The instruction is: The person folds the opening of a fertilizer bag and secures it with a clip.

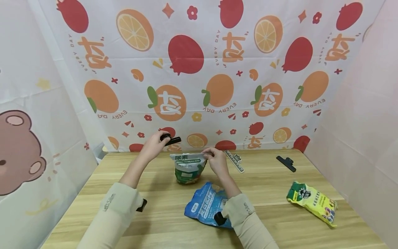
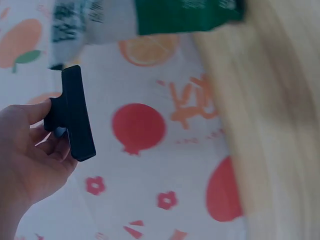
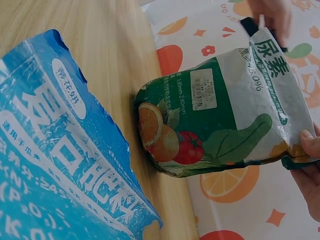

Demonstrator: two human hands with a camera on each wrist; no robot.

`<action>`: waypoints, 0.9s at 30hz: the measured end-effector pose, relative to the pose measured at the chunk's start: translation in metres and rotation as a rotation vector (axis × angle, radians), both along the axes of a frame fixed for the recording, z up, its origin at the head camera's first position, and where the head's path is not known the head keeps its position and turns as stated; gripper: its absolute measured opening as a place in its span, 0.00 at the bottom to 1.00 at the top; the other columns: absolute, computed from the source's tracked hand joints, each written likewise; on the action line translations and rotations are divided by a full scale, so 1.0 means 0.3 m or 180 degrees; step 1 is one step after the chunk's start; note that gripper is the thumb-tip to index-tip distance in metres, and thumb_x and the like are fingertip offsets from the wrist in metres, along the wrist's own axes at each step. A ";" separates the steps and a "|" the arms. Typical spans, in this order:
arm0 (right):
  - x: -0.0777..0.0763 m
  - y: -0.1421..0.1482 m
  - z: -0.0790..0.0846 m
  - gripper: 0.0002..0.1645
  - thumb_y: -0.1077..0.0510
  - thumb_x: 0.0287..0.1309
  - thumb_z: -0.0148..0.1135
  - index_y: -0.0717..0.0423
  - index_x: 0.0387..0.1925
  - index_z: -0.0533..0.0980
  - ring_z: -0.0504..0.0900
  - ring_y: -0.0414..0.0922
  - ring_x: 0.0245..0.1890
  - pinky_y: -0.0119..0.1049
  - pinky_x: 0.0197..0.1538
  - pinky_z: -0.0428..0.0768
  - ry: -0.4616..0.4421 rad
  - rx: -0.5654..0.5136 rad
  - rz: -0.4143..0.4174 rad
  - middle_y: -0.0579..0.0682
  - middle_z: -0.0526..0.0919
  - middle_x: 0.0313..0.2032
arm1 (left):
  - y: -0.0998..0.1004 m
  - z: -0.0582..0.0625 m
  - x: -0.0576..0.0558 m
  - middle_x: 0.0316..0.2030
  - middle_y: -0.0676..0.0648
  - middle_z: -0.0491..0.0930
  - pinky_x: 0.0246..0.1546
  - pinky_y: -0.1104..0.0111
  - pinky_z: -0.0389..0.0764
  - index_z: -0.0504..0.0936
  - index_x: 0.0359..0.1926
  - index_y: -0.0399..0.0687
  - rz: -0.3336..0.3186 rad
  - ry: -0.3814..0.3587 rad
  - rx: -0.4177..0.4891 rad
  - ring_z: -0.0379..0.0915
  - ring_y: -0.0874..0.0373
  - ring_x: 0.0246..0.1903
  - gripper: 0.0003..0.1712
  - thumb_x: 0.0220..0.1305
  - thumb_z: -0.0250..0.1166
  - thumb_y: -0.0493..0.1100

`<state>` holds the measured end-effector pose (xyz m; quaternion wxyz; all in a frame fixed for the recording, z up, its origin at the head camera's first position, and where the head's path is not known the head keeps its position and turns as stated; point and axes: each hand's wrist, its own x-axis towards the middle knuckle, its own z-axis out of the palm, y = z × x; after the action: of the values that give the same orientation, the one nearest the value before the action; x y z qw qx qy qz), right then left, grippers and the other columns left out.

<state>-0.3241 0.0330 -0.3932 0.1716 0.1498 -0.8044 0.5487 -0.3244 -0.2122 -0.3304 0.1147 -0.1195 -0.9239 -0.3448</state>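
My left hand (image 1: 155, 143) grips a black bag clip (image 1: 172, 141) by its handles, up in the air to the left of the green-and-white fertilizer bag (image 1: 188, 170). In the left wrist view the clip's long bar (image 2: 80, 115) points away from the palm, close to the bag's corner. My right hand (image 1: 216, 160) pinches the top right corner of that bag, thumb on the front. The bag stands upright on the table with its top edge folded flat. A blue fertilizer bag (image 1: 205, 204) lies nearer, partly hidden under my right forearm.
On the wooden table (image 1: 168, 214), a white ruler-like strip with a black cat shape (image 1: 235, 161) lies behind the right hand. Another black clip (image 1: 286, 163) is at the back right. A yellow-and-green bag (image 1: 312, 202) lies at the right. A fruit-print curtain (image 1: 199, 103) hangs behind.
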 end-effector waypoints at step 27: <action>-0.001 -0.057 -0.002 0.05 0.68 0.54 0.61 0.64 0.34 0.80 0.80 0.45 0.32 0.30 0.31 0.78 0.0018 -0.0028 0.0180 0.52 0.82 0.32 | 0.174 0.125 0.082 0.42 0.40 0.77 0.39 0.57 0.78 0.77 0.50 0.37 -0.0582 0.0326 -0.0276 0.75 0.48 0.41 0.15 0.64 0.59 0.40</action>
<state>-0.3244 0.0159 -0.3937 0.1589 0.1732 -0.7970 0.5564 -0.2997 -0.1600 -0.2928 0.1245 -0.2255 -0.9162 -0.3071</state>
